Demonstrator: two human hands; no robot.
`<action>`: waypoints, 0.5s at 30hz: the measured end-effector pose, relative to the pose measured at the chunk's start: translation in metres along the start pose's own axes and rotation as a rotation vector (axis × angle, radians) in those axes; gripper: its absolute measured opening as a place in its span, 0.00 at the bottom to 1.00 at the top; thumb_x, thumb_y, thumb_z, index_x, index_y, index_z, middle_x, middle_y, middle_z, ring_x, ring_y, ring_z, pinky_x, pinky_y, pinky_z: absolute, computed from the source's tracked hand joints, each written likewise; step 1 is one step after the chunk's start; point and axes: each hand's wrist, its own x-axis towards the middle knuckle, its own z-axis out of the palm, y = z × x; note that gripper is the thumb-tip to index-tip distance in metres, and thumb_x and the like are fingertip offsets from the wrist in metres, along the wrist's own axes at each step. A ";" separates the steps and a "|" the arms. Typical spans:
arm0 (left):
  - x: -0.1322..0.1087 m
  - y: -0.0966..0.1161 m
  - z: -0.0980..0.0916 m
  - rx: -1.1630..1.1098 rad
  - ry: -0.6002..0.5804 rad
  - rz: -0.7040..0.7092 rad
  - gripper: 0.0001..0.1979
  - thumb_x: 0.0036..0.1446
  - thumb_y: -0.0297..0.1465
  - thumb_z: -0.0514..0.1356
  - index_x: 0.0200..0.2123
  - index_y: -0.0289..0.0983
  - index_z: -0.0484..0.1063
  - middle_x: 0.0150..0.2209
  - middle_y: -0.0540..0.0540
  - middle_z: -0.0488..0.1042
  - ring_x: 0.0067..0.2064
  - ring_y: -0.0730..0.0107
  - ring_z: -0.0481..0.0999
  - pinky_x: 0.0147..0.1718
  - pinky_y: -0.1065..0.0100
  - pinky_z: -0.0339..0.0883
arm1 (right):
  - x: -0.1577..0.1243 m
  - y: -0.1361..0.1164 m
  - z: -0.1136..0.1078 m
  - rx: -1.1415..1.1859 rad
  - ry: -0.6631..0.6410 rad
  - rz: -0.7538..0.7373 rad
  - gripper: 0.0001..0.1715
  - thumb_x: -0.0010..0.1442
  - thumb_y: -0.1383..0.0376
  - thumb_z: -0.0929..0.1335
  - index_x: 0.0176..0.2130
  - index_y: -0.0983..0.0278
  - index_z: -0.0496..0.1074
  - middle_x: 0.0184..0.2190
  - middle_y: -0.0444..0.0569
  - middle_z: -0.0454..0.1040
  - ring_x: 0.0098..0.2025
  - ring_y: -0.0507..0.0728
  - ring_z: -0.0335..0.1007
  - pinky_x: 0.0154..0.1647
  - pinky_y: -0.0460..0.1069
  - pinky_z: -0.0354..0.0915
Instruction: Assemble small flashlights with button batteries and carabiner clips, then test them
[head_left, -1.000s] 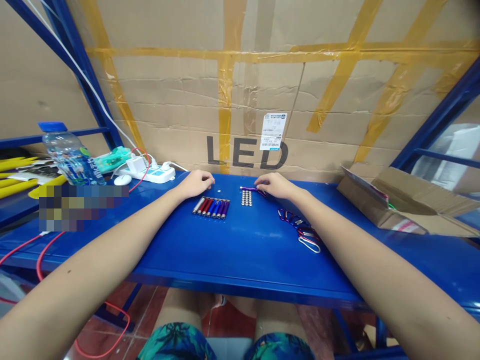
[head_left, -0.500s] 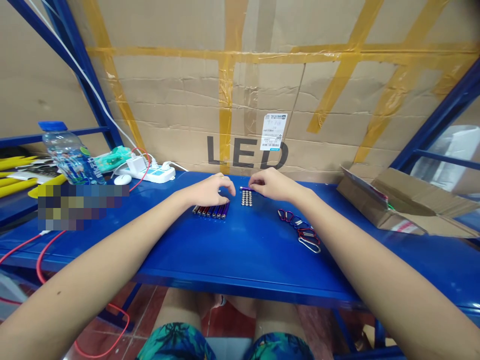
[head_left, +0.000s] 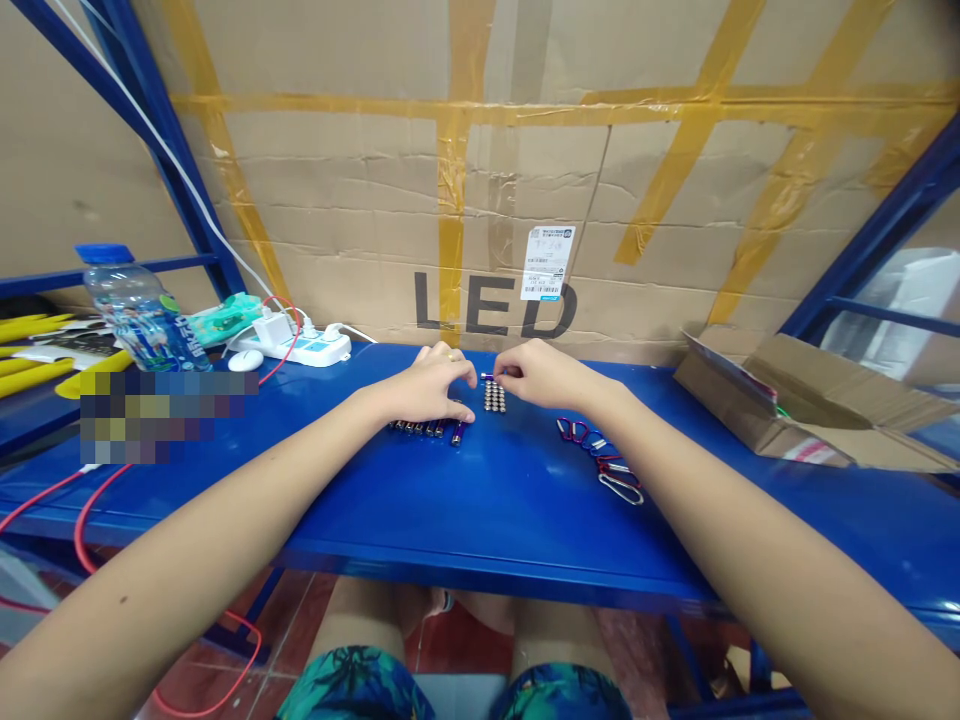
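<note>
right hand (head_left: 540, 375) pinches purple tube (head_left: 489, 377); left hand (head_left: 427, 390) covers tube row (head_left: 420, 428), grip unclear.
risk: a knuckle bumps the batteries (head_left: 493, 397) and scatters them.

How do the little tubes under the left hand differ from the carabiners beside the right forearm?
The tubes are straight cylinders; the carabiners are closed loops. The tubes lie side by side in a tight row; the carabiners trail in a loose, overlapping line. The left hand covers most of the tubes; no hand touches the carabiners. Both are small and lie on the blue shelf.
</note>
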 end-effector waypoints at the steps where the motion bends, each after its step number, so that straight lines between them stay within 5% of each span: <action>1: 0.000 0.002 0.000 0.010 0.016 -0.013 0.21 0.51 0.48 0.65 0.43 0.41 0.71 0.44 0.44 0.70 0.52 0.49 0.63 0.52 0.53 0.57 | -0.001 -0.004 -0.001 -0.003 -0.036 0.017 0.10 0.58 0.69 0.65 0.30 0.63 0.76 0.26 0.48 0.75 0.26 0.52 0.62 0.29 0.50 0.54; 5: 0.001 0.004 -0.005 0.028 0.097 -0.055 0.13 0.57 0.42 0.60 0.41 0.40 0.70 0.43 0.43 0.71 0.52 0.50 0.63 0.52 0.51 0.56 | -0.010 -0.024 -0.002 -0.040 -0.204 0.021 0.07 0.55 0.69 0.67 0.27 0.63 0.75 0.27 0.49 0.76 0.26 0.53 0.65 0.27 0.49 0.55; 11: 0.002 -0.003 -0.011 0.005 0.315 -0.151 0.04 0.57 0.30 0.57 0.37 0.39 0.70 0.42 0.45 0.74 0.52 0.53 0.64 0.55 0.50 0.53 | -0.018 -0.044 0.017 0.035 -0.143 -0.191 0.12 0.63 0.64 0.66 0.43 0.58 0.79 0.36 0.47 0.80 0.35 0.55 0.72 0.35 0.48 0.59; 15: 0.003 -0.004 -0.011 -0.030 0.432 -0.210 0.05 0.57 0.27 0.55 0.34 0.38 0.70 0.40 0.45 0.75 0.50 0.55 0.66 0.54 0.51 0.54 | -0.016 -0.045 0.030 0.046 -0.165 -0.225 0.15 0.66 0.60 0.64 0.33 0.62 0.76 0.32 0.49 0.79 0.32 0.55 0.71 0.34 0.49 0.59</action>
